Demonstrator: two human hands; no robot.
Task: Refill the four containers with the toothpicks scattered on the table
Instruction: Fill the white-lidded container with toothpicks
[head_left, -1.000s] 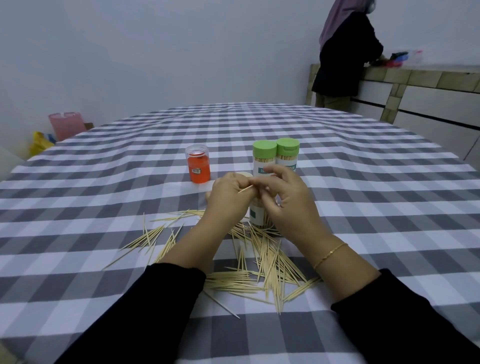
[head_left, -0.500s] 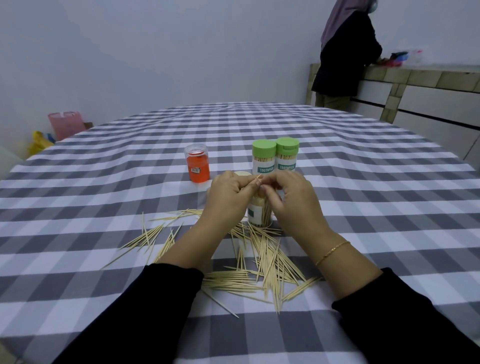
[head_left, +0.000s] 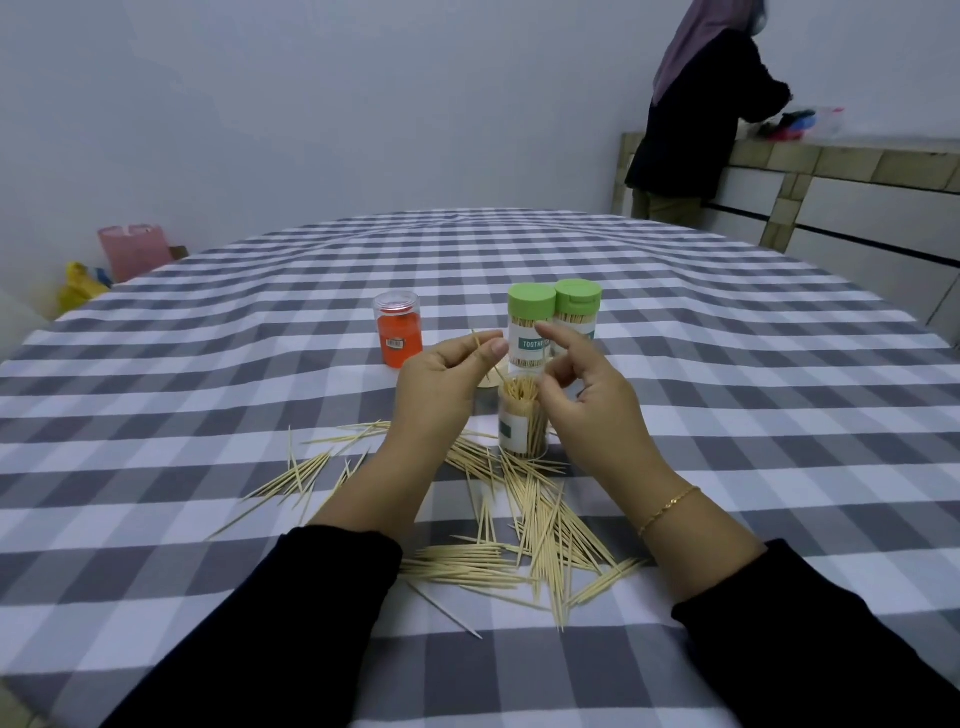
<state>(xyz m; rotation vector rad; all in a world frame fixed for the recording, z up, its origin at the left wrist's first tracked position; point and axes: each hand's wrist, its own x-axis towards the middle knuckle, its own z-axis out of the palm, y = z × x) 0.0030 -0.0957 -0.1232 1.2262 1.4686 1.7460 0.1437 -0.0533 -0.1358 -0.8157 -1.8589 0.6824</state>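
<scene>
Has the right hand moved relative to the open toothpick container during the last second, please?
Yes. The right hand has shifted right, off the left hand, uncovering the mouth of the open toothpick container.

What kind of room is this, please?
Probably a home dining or kitchen area: a round table with a checked cloth, a tiled counter along the wall where another person stands, and bags on the floor.

Single wide-angle view from head height, facing forward and down across the checked tablecloth (head_left: 675, 364). Close on both forearms at lower frame; far wall and tiled counter (head_left: 831, 156) curved toward the upper edges.
</scene>
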